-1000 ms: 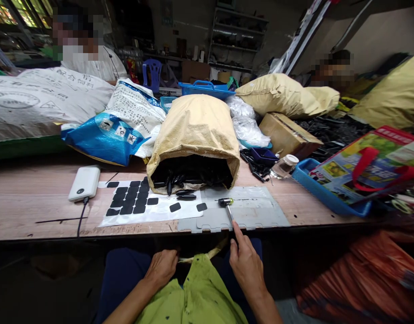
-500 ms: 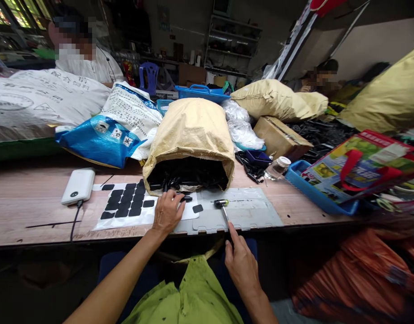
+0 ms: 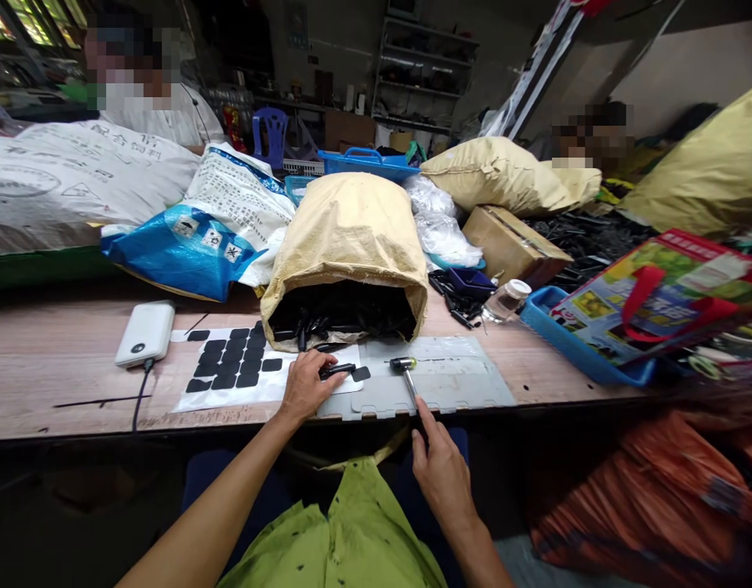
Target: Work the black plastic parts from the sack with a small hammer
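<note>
Just before the mouth of a tan sack [image 3: 351, 220], my left hand [image 3: 307, 384] is closed on a slim black rod-shaped piece [image 3: 340, 370], which points right. Its fingertips partly cover the piece. My right hand [image 3: 440, 457] grips the metal handle of a small hammer [image 3: 403, 363], whose black and yellow head lies over a grey sheet [image 3: 437, 392]. Many similar black pieces [image 3: 339, 314] fill the sack's dark opening. Left of my left hand, black rounded squares [image 3: 232, 359] sit in rows on white paper [image 3: 278, 394]. One loose black square [image 3: 362, 374] lies beside the held piece's tip.
A white power bank [image 3: 144, 333] with a cable lies at left. Blue-and-white bags [image 3: 198, 237] are behind it. To the right stand a clear jar [image 3: 507, 300], a cardboard box [image 3: 513, 245] and a blue basket [image 3: 587, 351] holding a colourful bag. Two people sit across the table.
My left hand has drawn the black piece slightly nearer, away from the sack's mouth, and more of it shows. The hammer in my right hand has hardly moved.
</note>
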A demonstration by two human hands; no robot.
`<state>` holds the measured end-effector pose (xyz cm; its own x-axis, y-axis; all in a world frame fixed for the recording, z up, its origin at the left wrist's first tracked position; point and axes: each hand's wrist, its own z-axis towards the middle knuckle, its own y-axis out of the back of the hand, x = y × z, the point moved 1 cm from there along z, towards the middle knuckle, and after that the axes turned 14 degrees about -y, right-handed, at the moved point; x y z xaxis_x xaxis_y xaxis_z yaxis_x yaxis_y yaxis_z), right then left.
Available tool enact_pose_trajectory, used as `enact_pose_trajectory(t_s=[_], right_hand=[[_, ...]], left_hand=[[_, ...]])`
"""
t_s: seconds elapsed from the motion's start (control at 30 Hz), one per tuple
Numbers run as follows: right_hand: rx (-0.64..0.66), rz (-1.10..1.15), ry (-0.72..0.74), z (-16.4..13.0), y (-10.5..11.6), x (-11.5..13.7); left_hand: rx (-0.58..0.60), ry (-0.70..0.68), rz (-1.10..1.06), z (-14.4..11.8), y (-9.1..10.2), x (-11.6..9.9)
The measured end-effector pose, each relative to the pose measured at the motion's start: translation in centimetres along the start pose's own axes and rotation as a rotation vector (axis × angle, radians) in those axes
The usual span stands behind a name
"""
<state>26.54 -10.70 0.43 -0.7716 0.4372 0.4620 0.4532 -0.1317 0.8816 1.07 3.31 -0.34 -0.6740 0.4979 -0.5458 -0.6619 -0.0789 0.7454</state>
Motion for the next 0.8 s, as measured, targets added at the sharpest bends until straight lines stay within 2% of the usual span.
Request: enact_pose_trajectory(t_s=[0.1,0.2,0.27,0.37,0.63,0.8], right_hand=[[0.074,0.225,0.044,0.4,0.2,-0.6],[0.174,0.4,-0.034,0.2,0.3,-0.8],[0.232,0.489,-0.076,-0.4,0.3,-0.3],[0.29,0.59,-0.037,-1.5,0.3,1.2],[0.386,0.498,0.167,-2.8,0.3,5.0],[0.362,0.438,0.274,-2.8,0.1,6.3]], left_hand=[[0.014,0.031,-0.005,0.3,0.1,0.1],[0.033,0.044,-0.014,0.4,0.2,0.1],[0.043,0.044,-0.022,0.4,0.3,0.0],[0.066,0.034,-0.037,0.3,0.4,-0.1],[0.071,0.019,-0.061,0.2,0.3,0.1],[0.061,0.006,-0.049,0.2,0.2,0.2]])
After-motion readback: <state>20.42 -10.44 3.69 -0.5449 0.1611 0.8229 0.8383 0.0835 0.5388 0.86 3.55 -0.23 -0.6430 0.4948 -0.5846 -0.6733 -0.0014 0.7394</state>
